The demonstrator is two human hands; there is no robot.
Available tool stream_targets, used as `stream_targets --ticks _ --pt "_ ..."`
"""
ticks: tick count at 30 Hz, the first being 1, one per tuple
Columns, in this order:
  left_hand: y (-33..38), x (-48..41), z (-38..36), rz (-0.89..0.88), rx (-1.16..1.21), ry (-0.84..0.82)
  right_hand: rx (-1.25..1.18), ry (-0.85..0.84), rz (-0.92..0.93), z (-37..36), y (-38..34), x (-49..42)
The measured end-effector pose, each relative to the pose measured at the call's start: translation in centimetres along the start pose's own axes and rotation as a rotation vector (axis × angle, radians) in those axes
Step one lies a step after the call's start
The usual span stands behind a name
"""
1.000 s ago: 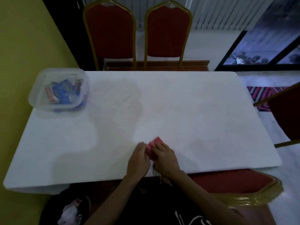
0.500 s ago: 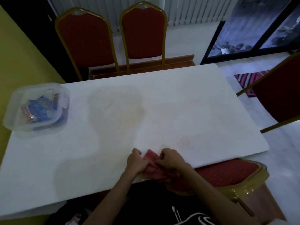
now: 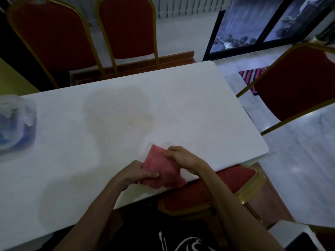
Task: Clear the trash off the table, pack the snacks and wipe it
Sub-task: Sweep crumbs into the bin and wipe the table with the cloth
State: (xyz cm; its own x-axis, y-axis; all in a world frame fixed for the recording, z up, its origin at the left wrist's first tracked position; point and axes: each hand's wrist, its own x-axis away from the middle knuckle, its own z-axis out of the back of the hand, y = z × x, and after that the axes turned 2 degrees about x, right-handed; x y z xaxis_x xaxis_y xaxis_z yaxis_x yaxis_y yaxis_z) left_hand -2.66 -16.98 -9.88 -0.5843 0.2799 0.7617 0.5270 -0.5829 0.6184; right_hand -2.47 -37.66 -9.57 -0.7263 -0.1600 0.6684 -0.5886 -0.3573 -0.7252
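A white rectangular table fills most of the view, its top dull and faintly blotched with damp-looking patches in dim light. Beyond its far edge stand two red chairs with gold frames, backed by a pale floor and dark glass doors; a yellow wall borders the left. A third red chair stands off the table's right end, with a striped rug on the floor just behind it, and a fourth chair's red seat shows under the near edge. At the table's left edge sits a clear plastic container, cut off by the frame, with blue snack packets blurred inside.

Near the front edge a pink cloth lies bunched on the tabletop between both hands. The left hand clenches its lower left part, thumb across the fabric. The right hand pinches its upper right edge with curled fingers.
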Motion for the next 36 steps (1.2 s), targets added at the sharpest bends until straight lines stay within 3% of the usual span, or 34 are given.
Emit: stream_targets --ticks 5,12,23,25,28,31,33,36 --pt "1.8 -0.8 -0.8 -0.063 0.235 0.032 -0.129 0.006 0.021 3.2 -0.3 1.6" --pt "3.6 -1.6 -2.4 -0.071 0.784 0.039 -0.194 0.001 0.017 6.2 0.5 1.9" --pt "5.1 -3.5 -6.0 -0.073 0.509 0.083 -0.029 0.091 0.015 10.7 3.0 1.6" --pt "5.3 -4.0 -6.4 -0.039 0.413 0.116 0.136 0.191 -0.019 12.2 4.3 0.9" --pt "4.7 -4.3 -6.8 0.02 0.265 0.16 0.613 0.368 -0.157 14.0 6.3 -0.1" --pt "3.7 -3.9 -7.0 0.045 0.159 0.14 0.725 0.482 -0.146 13.8 7.0 -0.6" --pt "2.9 -3.8 -7.2 0.065 0.114 0.129 0.696 0.425 -0.05 12.6 6.9 -1.1" --pt "1.7 -3.9 -7.5 0.109 0.106 0.145 0.724 0.195 0.034 10.5 6.9 -1.9"
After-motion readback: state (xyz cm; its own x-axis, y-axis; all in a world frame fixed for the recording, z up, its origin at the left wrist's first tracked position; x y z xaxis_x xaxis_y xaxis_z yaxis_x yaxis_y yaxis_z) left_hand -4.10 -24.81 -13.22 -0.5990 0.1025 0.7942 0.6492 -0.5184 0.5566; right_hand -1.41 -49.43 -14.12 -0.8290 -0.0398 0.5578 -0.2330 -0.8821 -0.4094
